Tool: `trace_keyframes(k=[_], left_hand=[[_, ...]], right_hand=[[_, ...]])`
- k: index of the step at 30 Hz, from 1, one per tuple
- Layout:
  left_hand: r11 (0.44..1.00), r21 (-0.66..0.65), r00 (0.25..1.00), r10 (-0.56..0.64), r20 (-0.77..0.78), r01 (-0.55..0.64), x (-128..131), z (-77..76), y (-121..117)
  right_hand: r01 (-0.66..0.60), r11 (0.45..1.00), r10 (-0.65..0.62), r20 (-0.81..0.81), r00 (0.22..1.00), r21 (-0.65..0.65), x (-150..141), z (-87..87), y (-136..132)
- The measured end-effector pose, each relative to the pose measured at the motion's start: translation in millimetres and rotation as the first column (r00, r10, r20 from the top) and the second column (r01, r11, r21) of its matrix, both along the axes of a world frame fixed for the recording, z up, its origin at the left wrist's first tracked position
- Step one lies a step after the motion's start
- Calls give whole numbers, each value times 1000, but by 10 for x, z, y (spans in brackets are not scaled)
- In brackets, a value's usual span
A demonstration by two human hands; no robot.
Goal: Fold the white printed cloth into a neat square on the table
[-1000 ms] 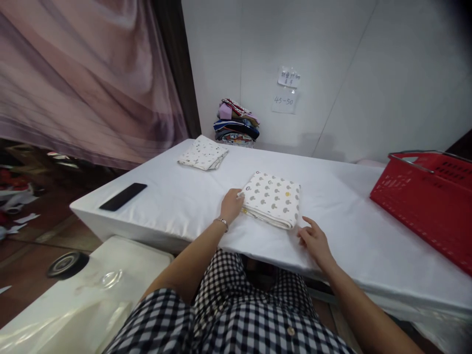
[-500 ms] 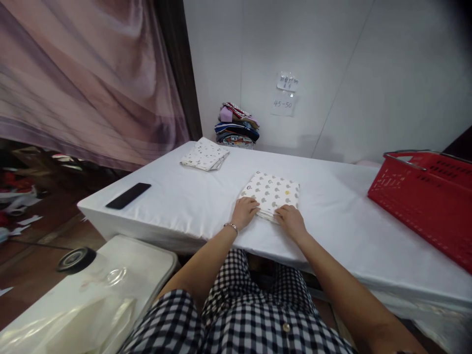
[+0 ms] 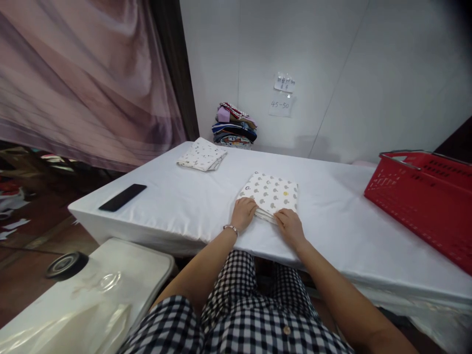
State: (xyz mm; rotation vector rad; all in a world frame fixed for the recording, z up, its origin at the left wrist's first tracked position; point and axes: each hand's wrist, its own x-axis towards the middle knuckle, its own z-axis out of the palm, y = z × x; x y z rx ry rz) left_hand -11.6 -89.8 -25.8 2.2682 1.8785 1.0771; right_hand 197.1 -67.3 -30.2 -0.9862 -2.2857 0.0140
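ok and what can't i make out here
In the head view:
Near corners of the gray-print cloth: hidden by the left hand and right hand.
Right end of the red basket: cut off by the picture edge.
Writing on the upper sign: too small and blurred.

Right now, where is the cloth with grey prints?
In the head view, the cloth lies on the table, left of the red basket, its near edge touched by the left hand and right hand.
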Motion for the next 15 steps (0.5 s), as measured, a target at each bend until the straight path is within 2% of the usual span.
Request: trace_keyframes(k=[6, 10, 15], left_hand=[[999, -36, 999, -37, -2, 37, -21, -7, -63], [996, -78, 999, -40, 29, 42, -34, 8, -95], [997, -70, 999, -39, 23, 40, -33, -11, -74]], right_hand=[[-36, 999, 37, 70, 997, -6, 39, -12, -8], [-8, 1000, 8, 37, 999, -13, 27, -33, -2], [22, 1000, -22, -43, 999, -17, -7, -67, 29]])
